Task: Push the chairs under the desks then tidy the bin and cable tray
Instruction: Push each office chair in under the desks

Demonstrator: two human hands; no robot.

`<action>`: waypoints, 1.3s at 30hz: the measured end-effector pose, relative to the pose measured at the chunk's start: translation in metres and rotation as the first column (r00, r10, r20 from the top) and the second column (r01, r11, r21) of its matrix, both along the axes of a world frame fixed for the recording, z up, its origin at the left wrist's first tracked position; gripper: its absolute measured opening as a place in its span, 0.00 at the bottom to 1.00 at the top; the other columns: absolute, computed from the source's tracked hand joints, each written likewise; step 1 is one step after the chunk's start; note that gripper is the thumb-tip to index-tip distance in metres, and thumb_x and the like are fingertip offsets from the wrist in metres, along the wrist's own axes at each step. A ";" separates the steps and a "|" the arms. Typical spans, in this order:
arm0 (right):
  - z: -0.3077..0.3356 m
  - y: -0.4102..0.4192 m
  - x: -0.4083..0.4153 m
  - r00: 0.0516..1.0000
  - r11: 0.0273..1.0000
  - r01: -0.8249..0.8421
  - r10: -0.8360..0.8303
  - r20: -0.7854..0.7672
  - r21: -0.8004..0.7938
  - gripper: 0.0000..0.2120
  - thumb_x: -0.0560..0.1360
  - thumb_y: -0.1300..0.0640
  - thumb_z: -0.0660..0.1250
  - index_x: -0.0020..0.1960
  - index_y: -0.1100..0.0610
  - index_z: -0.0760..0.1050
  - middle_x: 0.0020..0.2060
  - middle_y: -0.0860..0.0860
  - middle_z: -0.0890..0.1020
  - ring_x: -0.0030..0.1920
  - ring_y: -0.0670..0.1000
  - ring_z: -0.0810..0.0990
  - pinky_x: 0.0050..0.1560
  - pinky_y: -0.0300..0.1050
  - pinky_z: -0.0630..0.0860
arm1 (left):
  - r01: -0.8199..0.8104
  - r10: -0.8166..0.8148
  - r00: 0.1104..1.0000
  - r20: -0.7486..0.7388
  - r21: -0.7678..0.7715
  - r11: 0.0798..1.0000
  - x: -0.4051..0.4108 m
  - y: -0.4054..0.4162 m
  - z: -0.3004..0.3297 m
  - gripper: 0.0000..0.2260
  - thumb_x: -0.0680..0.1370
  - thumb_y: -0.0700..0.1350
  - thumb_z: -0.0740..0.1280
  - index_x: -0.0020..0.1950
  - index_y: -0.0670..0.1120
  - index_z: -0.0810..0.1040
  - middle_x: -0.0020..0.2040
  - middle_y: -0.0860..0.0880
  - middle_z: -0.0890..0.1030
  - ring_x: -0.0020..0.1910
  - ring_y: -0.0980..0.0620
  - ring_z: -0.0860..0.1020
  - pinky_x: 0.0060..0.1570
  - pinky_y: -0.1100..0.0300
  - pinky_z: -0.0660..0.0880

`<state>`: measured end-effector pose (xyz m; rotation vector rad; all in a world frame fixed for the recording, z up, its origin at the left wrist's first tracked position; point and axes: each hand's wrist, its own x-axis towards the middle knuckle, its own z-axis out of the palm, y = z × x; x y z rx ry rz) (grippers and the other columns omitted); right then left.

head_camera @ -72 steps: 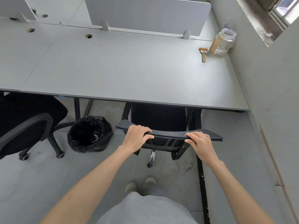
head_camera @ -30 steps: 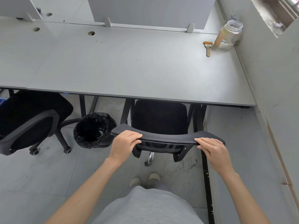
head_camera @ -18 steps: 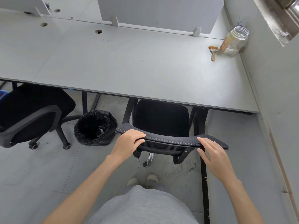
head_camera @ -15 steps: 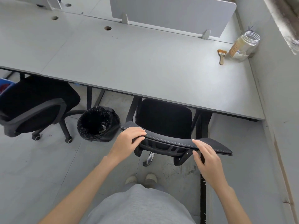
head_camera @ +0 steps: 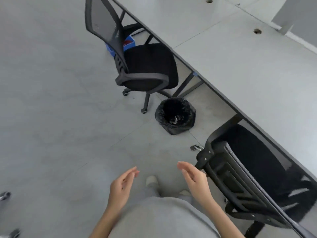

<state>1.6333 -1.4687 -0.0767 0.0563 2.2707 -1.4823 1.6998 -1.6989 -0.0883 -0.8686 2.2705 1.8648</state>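
Head view shows both hands free and holding nothing: the left hand point(head_camera: 122, 185) hangs with fingers loosely curled and narrow, the right hand point(head_camera: 195, 179) is open with fingers spread a little, just beside the back frame of the near chair point(head_camera: 253, 170). That chair sits with its seat partly under the front edge of the desk point(head_camera: 248, 62). The far chair point(head_camera: 137, 66) stands out from the adjoining desk's front edge, turned at an angle, its seat mostly clear of the top. The bin point(head_camera: 175, 115), lined with a black bag, stands on the floor between the two chairs, just outside the desk's front edge and near a desk leg. A blue tray point(head_camera: 129, 42) lies on the floor beyond the far chair; whether it is the cable tray cannot be told. Risks, as judged: pushing the far chair straight in while angled may drive an armrest into the desk edge or a leg; its castors, close to the bin, may knock it over and spill the scraps inside; the base may strike the blue tray.
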 end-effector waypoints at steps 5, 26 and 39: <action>-0.019 -0.058 -0.030 0.988 0.985 -0.157 0.155 0.022 0.079 0.14 0.77 0.65 0.61 0.52 0.46 0.75 0.44 0.25 0.78 0.51 0.31 0.77 0.49 0.23 0.69 | -0.189 0.190 0.981 -0.038 0.020 0.982 -0.013 -0.069 0.001 0.13 0.79 0.35 0.59 0.48 0.52 0.77 0.39 0.64 0.83 0.43 0.66 0.81 0.47 0.72 0.74; 0.016 -0.510 -0.366 0.657 0.660 -0.751 0.748 -0.094 0.006 0.12 0.78 0.61 0.59 0.58 0.53 0.75 0.51 0.41 0.80 0.51 0.38 0.78 0.49 0.24 0.70 | -0.740 0.740 0.672 -0.003 -0.025 0.672 -0.179 -0.339 0.017 0.12 0.80 0.40 0.59 0.52 0.55 0.78 0.46 0.52 0.84 0.48 0.55 0.82 0.46 0.70 0.77; -0.010 -0.744 -0.479 0.807 0.808 -0.589 0.588 -0.064 0.000 0.12 0.78 0.63 0.59 0.56 0.51 0.75 0.50 0.43 0.81 0.51 0.42 0.79 0.49 0.28 0.72 | -0.615 0.610 0.787 -0.086 -0.048 0.787 -0.336 -0.672 0.025 0.12 0.80 0.38 0.58 0.53 0.51 0.78 0.45 0.57 0.84 0.46 0.58 0.82 0.49 0.68 0.77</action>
